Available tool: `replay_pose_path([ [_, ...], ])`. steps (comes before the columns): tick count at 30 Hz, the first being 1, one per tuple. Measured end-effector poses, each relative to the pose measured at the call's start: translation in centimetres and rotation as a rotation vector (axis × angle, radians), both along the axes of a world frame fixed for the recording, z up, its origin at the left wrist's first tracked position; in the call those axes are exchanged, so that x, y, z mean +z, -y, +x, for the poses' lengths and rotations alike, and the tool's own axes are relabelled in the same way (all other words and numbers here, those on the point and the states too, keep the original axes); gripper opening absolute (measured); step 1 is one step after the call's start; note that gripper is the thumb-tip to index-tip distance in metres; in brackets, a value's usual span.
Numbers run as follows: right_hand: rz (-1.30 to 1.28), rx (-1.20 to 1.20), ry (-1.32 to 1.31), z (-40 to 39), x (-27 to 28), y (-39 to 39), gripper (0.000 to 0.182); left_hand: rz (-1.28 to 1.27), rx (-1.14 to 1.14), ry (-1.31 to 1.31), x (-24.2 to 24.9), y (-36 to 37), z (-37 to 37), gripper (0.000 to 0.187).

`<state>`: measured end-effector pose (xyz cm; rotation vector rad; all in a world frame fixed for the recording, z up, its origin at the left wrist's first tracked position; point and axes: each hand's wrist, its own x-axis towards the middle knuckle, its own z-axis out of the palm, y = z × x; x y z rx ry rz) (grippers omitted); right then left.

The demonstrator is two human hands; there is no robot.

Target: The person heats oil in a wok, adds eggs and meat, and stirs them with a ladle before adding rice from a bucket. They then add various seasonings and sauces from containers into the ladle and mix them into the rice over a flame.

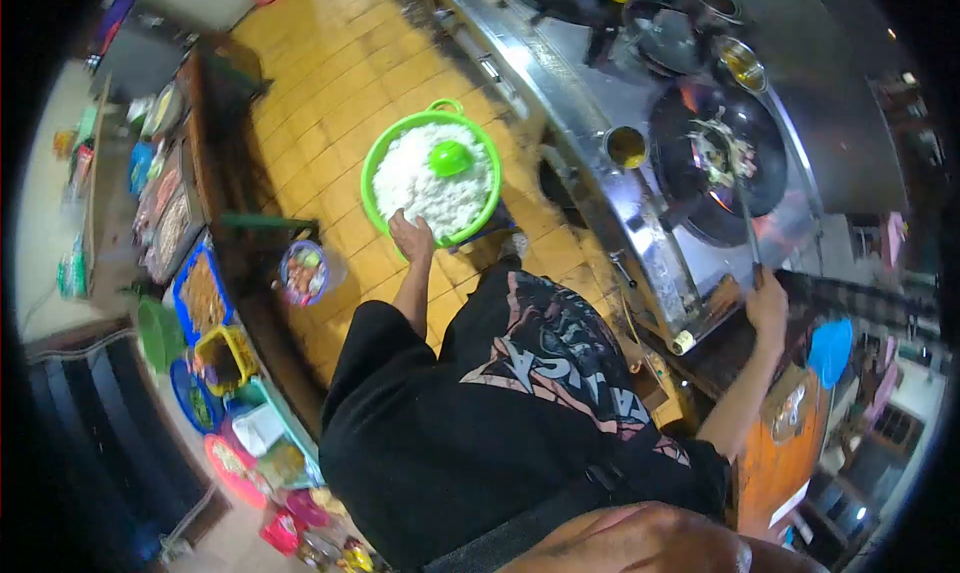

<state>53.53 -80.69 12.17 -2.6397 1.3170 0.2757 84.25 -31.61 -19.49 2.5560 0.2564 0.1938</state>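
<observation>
shirt: black, short sleeves | print: pink-grey graphic on front | strap: dark, across chest

The left hand (411, 237) grips the green rice basket's (375, 163) near rim while the right hand (768, 308) holds a spatula (748, 223) in the wok (680, 163) on the stove (600, 83).

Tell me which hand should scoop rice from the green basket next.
Left, probably. The left hand already rests in the rice at the near rim of the green basket, beside the green scoop. The right hand is busy gripping the spatula handle reaching into the wok.
</observation>
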Motion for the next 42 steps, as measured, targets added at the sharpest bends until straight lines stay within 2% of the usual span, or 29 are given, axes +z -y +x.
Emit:
replay_pose_path([
  [2,-0.044,-0.14,-0.053,2.5,-2.6,-1.4,0.04,-0.023,-0.143,0.015,0.2,3.6,2.2,0.047],
  [3,-0.12,-0.136,0.031,2.4,-7.2,-0.4,0.037,0.014,-0.217,0.056,0.8,4.8,2.6,0.05],
  [4,-0.188,-0.029,-0.292,3.8,-11.3,0.7,0.036,0.049,-0.292,0.101,0.9,5.9,3.3,0.053],
  [6,-0.191,-0.182,0.043,6.4,-15.0,0.1,0.029,0.159,-0.373,0.128,-0.9,7.5,4.8,0.062],
  [7,-0.167,-0.145,0.073,4.9,-14.5,1.2,0.028,0.154,-0.451,0.016,1.9,8.3,5.1,0.071],
  [9,-0.114,-0.11,0.059,3.7,-11.0,0.8,0.028,0.189,-0.515,0.016,2.0,9.3,6.6,0.072],
  [10,-0.08,-0.117,0.006,3.4,-5.6,-0.6,0.029,0.237,-0.546,0.001,2.1,9.5,7.2,0.073],
  [11,-0.043,-0.265,-0.066,4.3,-1.3,-2.3,0.029,0.265,-0.593,-0.029,2.3,9.6,7.8,0.074],
  [14,-0.074,-0.432,-0.142,6.0,-0.8,-2.9,0.026,0.259,-0.706,-0.025,0.4,10.0,10.1,0.073],
  [15,-0.082,-0.473,-0.045,5.8,-4.6,-1.7,0.025,0.279,-0.723,-0.044,-0.1,10.1,10.6,0.073],
  [16,-0.191,-0.295,-0.168,6.7,-7.1,-1.4,0.026,0.277,-0.751,-0.044,-0.2,10.2,10.9,0.073],
  [17,-0.275,-0.294,-0.14,7.8,-9.5,-1.3,0.028,0.304,-0.754,-0.046,-0.3,10.3,11.0,0.072],
  [19,-0.226,-0.277,-0.127,6.4,-13.7,-0.3,0.031,0.324,-0.766,-0.022,-0.9,10.1,11.6,0.073],
  [21,-0.213,-0.193,-0.135,5.6,-11.9,-0.8,0.032,0.264,-0.789,-0.008,-1.1,9.3,12.6,0.072],
  [22,-0.219,-0.199,-0.134,6.2,-7.8,-2.5,0.032,0.2,-0.792,-0.01,-1.2,9.2,12.7,0.071],
  [24,-0.151,-0.313,-0.174,8.2,-1.2,-5.0,0.032,0.199,-0.771,-0.018,-0.2,9.6,12.7,0.071],
  [25,-0.154,-0.338,-0.132,8.3,-1.4,-4.9,0.033,0.147,-0.765,-0.019,-0.2,9.3,13.0,0.07],
  [26,-0.158,-0.34,-0.138,8.2,-3.4,-4.2,0.033,0.096,-0.76,-0.02,0.0,9.2,13.1,0.07],
  [29,-0.234,-0.359,-0.07,8.0,-13.8,-0.3,0.031,0.083,-0.718,0.014,1.6,9.8,13.1,0.066],
  [31,-0.206,-0.294,-0.021,6.0,-13.8,-0.1,0.031,-0.006,-0.669,0.1,1.8,9.8,13.9,0.058],
  [33,-0.016,-0.302,-0.147,7.6,-6.6,-2.6,0.033,0.014,-0.602,0.112,2.1,9.5,14.5,0.055],
  [34,-0.04,-0.307,-0.112,8.3,-2.5,-4.4,0.03,0.032,-0.536,0.116,2.4,9.1,14.4,0.053],
  [36,-0.074,-0.371,-0.174,9.2,-0.7,-5.0,0.025,0.065,-0.388,0.141,2.0,8.8,14.5,0.045],
  [37,-0.076,-0.347,-0.185,9.4,-2.1,-4.1,0.025,-0.031,-0.327,0.074,2.7,8.6,14.3,0.042],
  [39,-0.171,-0.327,-0.12,9.2,-8.9,-1.3,0.023,-0.123,-0.241,0.003,3.0,8.7,14.5,0.04],
  [42,-0.206,-0.209,0.102,8.9,-11.8,-0.4,0.026,-0.351,-0.061,0.021,0.8,7.5,14.2,0.032],
])
